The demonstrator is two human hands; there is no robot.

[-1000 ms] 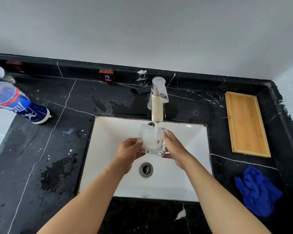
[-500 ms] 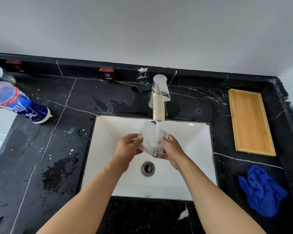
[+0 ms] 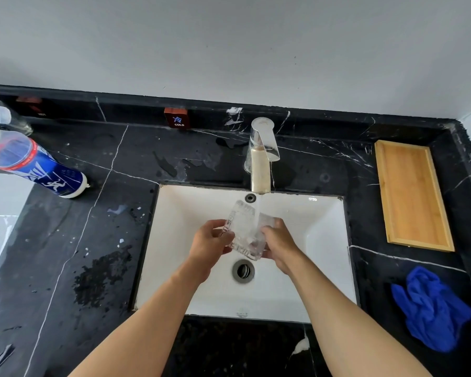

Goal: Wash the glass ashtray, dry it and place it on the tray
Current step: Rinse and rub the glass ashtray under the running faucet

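Glass ashtray [image 3: 244,231], frame centre: wet, slippery, rigid, breakable, probably heavy; clamped at opposite edges by left hand [image 3: 210,244], right hand [image 3: 279,244].

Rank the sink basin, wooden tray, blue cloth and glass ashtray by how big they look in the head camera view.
1. sink basin
2. wooden tray
3. blue cloth, close to the tray in area, so that order is unsure
4. glass ashtray, held by both hands
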